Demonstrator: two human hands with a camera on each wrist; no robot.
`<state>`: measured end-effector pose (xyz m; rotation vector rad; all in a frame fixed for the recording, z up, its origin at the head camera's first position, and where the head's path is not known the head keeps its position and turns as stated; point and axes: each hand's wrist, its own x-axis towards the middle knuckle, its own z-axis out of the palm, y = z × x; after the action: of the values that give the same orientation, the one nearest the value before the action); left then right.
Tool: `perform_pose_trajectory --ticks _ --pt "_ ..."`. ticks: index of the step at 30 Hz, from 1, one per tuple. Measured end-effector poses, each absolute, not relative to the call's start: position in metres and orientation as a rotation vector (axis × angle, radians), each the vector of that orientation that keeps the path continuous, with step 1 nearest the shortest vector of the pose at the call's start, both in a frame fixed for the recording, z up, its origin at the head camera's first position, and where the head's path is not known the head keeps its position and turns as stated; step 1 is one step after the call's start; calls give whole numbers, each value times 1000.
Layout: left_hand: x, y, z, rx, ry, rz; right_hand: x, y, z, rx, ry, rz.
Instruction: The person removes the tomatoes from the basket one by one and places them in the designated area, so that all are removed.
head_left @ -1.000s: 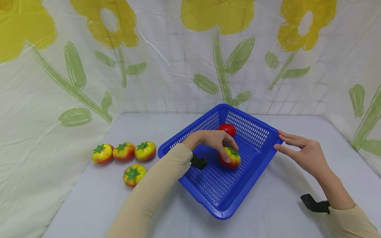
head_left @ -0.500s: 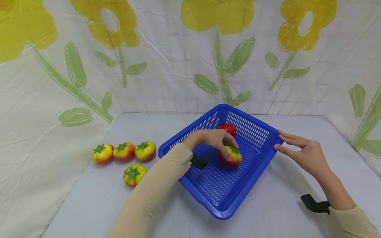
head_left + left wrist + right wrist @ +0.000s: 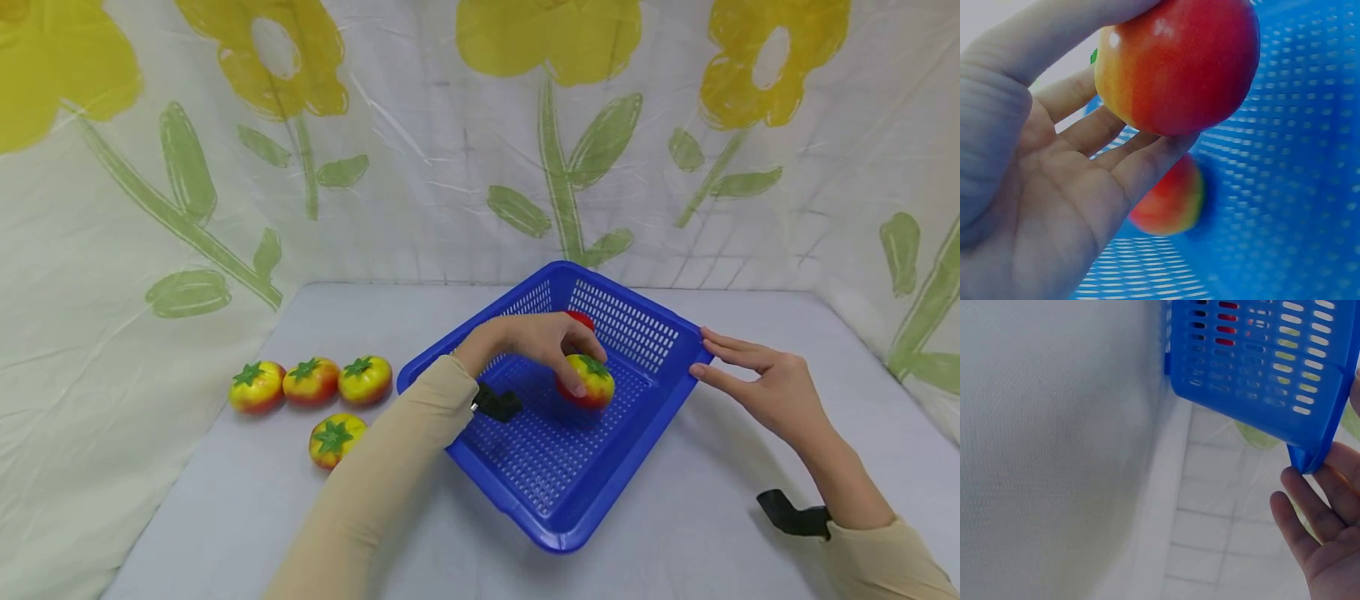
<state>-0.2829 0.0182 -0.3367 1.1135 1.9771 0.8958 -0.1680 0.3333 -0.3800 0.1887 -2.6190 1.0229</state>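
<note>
My left hand grips a red-and-yellow tomato with a green leafy top, inside the blue plastic basket. In the left wrist view the held tomato sits between thumb and fingers, apart from the mesh floor. Behind it lies a second tomato near the basket's far corner; in the head view the hand partly hides it. My right hand holds the basket's right corner by the rim, thumb and fingertips on it. The right wrist view shows the fingers at that corner of the basket.
Three tomatoes stand in a row on the white table left of the basket. Another tomato lies nearer, partly behind the left sleeve. A white curtain with printed yellow flowers hangs behind the table.
My left hand has moved the tomato slightly up and toward the far right of the basket, covering more of the tomato behind. The right hand and basket have not moved.
</note>
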Motion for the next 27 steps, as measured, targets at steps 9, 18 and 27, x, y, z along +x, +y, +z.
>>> perform_pose_trajectory --ticks 9,18,27 --pt "-269 -2 -291 1215 2032 907 -167 333 -379 204 -2606 1011" --pt "-248 -33 -281 1197 2188 1075 -168 333 -381 202 -2612 1005" --pt "-230 -59 -291 1114 2344 1209 -168 334 -382 190 -2625 1013"
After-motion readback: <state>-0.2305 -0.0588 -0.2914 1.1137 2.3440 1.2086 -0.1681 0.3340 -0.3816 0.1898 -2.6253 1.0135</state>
